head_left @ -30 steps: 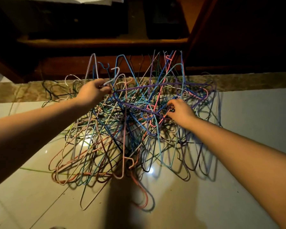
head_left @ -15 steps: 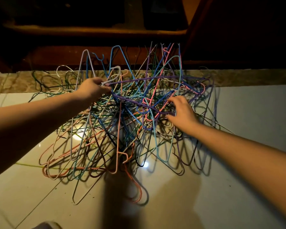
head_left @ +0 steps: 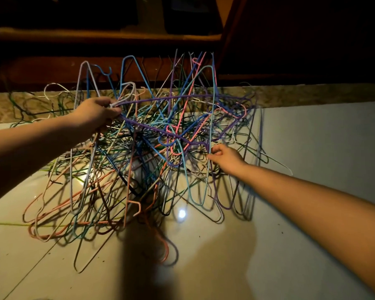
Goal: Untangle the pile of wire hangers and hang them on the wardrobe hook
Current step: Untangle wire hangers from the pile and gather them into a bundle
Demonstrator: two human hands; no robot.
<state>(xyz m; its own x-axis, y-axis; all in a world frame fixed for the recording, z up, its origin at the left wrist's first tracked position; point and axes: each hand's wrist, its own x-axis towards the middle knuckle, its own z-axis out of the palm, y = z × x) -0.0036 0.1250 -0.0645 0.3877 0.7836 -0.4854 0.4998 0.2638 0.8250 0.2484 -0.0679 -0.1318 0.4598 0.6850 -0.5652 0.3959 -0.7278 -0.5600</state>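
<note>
A tangled pile of wire hangers [head_left: 139, 161] in many colours lies on the pale tiled floor [head_left: 290, 213]. My left hand [head_left: 97, 113] grips the end of a purple hanger [head_left: 182, 97] at the pile's upper left; that hanger is raised above the heap and still threaded through others. At the pile's right side my right hand [head_left: 225, 156] pinches a thin wire among the purple and teal hangers. No wardrobe hook shows.
Dark wooden furniture [head_left: 117, 37] with a shelf edge stands behind the pile, beyond a brown stone strip [head_left: 312, 94]. A wooden post [head_left: 227, 40] rises at the centre right. Bare tile stretches to the right and in front. My shadow falls across the near floor.
My left hand has lifted the purple hanger higher and pulled it left. My right hand has slid down and to the right along the pile's edge.
</note>
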